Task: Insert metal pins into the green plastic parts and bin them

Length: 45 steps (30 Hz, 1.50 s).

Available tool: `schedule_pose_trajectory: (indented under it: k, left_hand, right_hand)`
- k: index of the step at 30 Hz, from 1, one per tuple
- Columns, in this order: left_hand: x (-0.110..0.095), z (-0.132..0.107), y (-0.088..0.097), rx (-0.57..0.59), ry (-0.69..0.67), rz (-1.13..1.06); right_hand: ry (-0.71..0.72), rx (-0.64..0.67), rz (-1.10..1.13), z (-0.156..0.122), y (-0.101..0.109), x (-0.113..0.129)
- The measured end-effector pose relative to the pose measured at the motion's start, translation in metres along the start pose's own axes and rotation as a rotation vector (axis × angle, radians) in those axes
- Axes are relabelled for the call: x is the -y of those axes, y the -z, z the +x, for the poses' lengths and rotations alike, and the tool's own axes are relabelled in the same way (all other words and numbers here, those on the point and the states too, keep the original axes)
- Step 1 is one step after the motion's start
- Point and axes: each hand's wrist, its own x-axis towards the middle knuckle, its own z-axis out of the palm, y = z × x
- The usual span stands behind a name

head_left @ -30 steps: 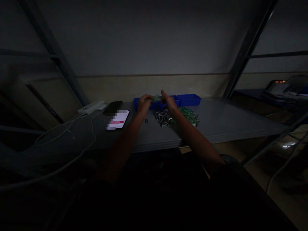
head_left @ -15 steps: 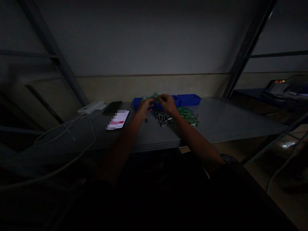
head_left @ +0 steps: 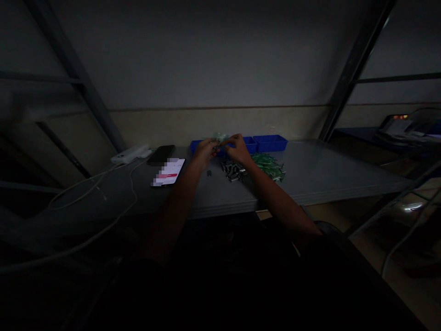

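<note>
A small clear, greenish plastic bag (head_left: 220,137) is held up between my two hands, above the row of blue bins. My left hand (head_left: 205,151) is closed at the bag's lower left side. Something small and dark shows by its fingertips, too blurred to name. My right hand (head_left: 238,151) pinches the bag's right side with thumb and fingers. Just below my right hand lies a heap of small shiny metal parts (head_left: 233,171). Beside it, partly behind my right forearm, is a pile of green-tinted plastic bags (head_left: 266,164) with metal parts among them.
Blue bins (head_left: 270,143) stand along the wall on the grey table (head_left: 320,170). A lit phone (head_left: 169,172), a dark flat object (head_left: 161,154) and a white device (head_left: 130,154) with cables lie to the left. One small dark piece (head_left: 209,173) sits near my left wrist.
My left fingers, spread beside the bag before, have closed on it. The bag now sits lower and wider between both hands. My right hand has shifted slightly.
</note>
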Motion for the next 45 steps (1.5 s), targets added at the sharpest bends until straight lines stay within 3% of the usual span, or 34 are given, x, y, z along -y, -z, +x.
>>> schedule_pose_trajectory:
  k: [8,12,16,19,23,28,33,39,42,45]
  left_hand:
    - [0.001,-0.007,-0.005,0.111,-0.098,0.023]
    - [0.003,-0.006,-0.006,0.136,-0.137,0.06]
    - [0.007,-0.004,-0.005,0.12,-0.092,0.122]
    - [0.007,-0.004,-0.005,0.087,-0.002,0.163]
    - [0.004,-0.002,-0.002,0.083,0.118,0.109]
    - [0.001,0.003,0.002,0.057,0.27,0.036]
    - [0.001,0.001,-0.002,-0.026,0.185,-0.014]
    - [0.004,0.001,-0.002,-0.041,0.104,0.079]
    - [0.005,0.0,-0.002,-0.007,0.007,0.146]
    - [0.006,-0.002,-0.001,0.042,-0.128,0.22]
  right_hand:
    - [-0.346,0.007,0.227,0.003,0.008,0.002]
    - [-0.41,0.01,0.279,0.004,0.006,-0.001]
    - [-0.336,-0.007,0.201,0.002,0.006,-0.001]
    - [-0.182,-0.027,0.054,0.001,0.008,0.002]
    - [0.0,0.031,-0.073,-0.002,0.008,0.006]
    - [0.067,0.117,-0.089,-0.005,0.005,0.007]
    - [0.073,0.134,-0.099,-0.005,0.006,0.007]
    - [0.039,0.012,-0.115,-0.006,0.005,0.008]
    - [-0.092,-0.033,-0.022,-0.003,0.006,0.008]
    - [-0.316,-0.027,0.18,0.001,0.009,0.006]
